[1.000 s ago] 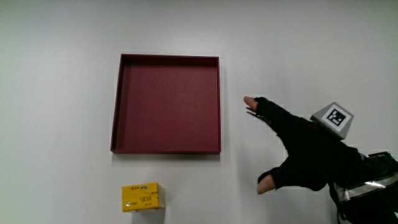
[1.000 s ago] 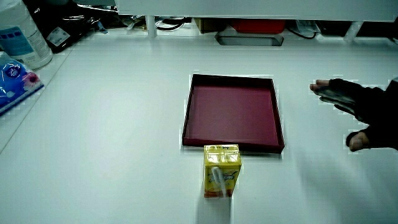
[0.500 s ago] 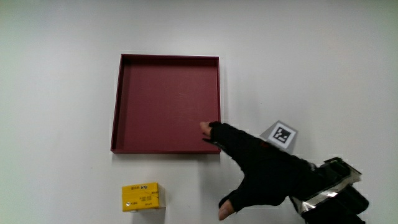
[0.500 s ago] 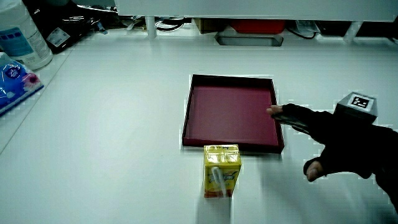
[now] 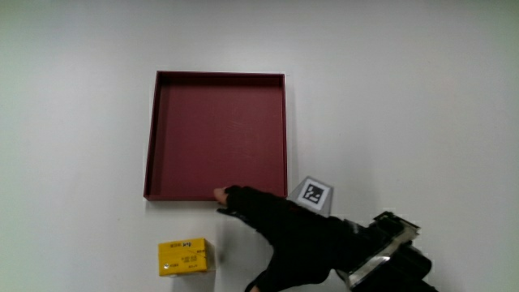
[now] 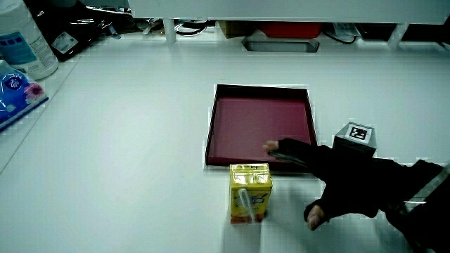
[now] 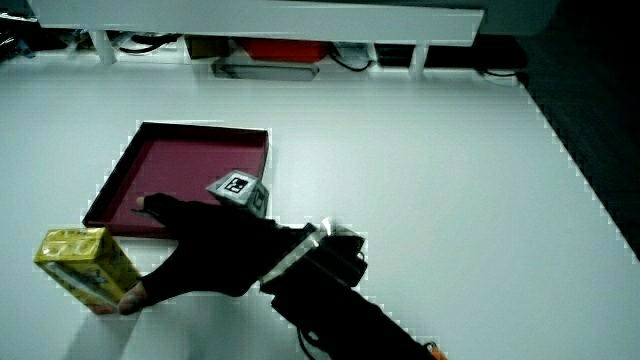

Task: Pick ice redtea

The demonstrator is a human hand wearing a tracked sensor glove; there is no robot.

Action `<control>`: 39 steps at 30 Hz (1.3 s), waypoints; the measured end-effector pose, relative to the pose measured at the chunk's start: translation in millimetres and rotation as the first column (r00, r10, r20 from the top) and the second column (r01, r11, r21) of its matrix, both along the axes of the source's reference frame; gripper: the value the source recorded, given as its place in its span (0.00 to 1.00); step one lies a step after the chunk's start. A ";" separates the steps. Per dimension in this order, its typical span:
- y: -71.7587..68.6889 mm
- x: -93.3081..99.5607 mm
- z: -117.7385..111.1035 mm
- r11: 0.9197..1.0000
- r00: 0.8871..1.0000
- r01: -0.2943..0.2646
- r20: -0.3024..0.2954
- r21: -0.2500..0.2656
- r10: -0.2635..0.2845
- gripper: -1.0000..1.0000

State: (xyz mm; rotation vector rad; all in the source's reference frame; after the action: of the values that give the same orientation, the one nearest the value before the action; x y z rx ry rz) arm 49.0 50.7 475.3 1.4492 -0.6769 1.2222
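The ice redtea is a yellow carton (image 5: 185,257) standing on the white table, nearer to the person than the maroon tray (image 5: 151,146). In both side views the carton (image 6: 249,193) (image 7: 85,268) stands upright just at the tray's near rim. The gloved hand (image 5: 280,239) hovers beside the carton, over the tray's near corner. Its fingers are spread and hold nothing. In a side view the thumb comes close to the carton (image 7: 130,295), though I cannot tell if they touch. The patterned cube (image 5: 312,195) sits on the hand's back.
The tray (image 6: 261,126) holds nothing. A white bottle (image 6: 24,35) and a blue packet (image 6: 14,95) lie at the table's edge, farther from the person than the carton. A low partition with cables (image 6: 281,31) closes off the table.
The hand has swept from beside the tray across its near corner toward the carton, staying spread. Carton and tray have not moved.
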 end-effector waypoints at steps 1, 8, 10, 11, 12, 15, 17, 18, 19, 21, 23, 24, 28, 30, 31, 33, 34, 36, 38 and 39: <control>0.7 -4.3 0.9 1.000 1.000 0.002 0.030 0.013 -0.002 0.50; 2.1 -21.7 4.4 0.998 0.990 -0.018 0.143 0.056 0.010 0.50; 2.2 -22.9 4.7 0.998 0.989 -0.023 0.149 0.051 0.015 0.50; 2.4 -23.4 4.8 0.999 0.988 -0.026 0.155 0.042 0.019 0.50; 2.4 -23.6 5.7 0.998 0.987 -0.026 0.161 0.050 0.017 0.50; 2.5 -23.7 6.4 0.999 0.987 -0.029 0.162 0.046 0.021 0.50; 2.0 -22.8 9.2 0.998 0.986 -0.031 0.165 0.059 0.021 0.50; 2.0 -22.6 8.0 0.998 0.986 -0.035 0.165 0.042 0.028 0.50; 2.0 -22.8 8.1 0.998 0.983 -0.045 0.182 0.043 0.037 0.50; 2.4 -22.4 7.7 0.998 0.985 -0.046 0.168 0.032 0.040 0.50; 2.2 -21.8 8.9 0.998 0.985 -0.058 0.168 0.037 0.051 0.50; 2.2 -22.0 10.4 0.996 0.978 -0.077 0.199 0.033 0.069 0.52; 1.5 -19.5 10.0 0.988 0.968 -0.148 0.211 0.043 0.136 0.61; 1.8 -18.9 11.4 0.982 0.957 -0.181 0.237 0.049 0.165 0.65; 2.1 -19.0 12.3 0.980 0.952 -0.192 0.251 0.044 0.176 0.67; 2.8 -18.5 11.7 0.972 0.945 -0.227 0.255 0.055 0.206 0.72; 3.0 -18.8 12.2 0.973 0.941 -0.228 0.267 0.038 0.210 0.74; 3.9 -18.4 11.5 0.965 0.933 -0.256 0.277 0.060 0.230 0.78; 5.2 -18.8 13.7 0.964 0.928 -0.259 0.290 0.059 0.231 0.83; 6.2 -18.4 13.5 0.960 0.927 -0.273 0.284 0.060 0.246 0.85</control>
State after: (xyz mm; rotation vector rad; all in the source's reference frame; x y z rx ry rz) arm 30.7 56.9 488.8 1.5002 -0.7563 1.6385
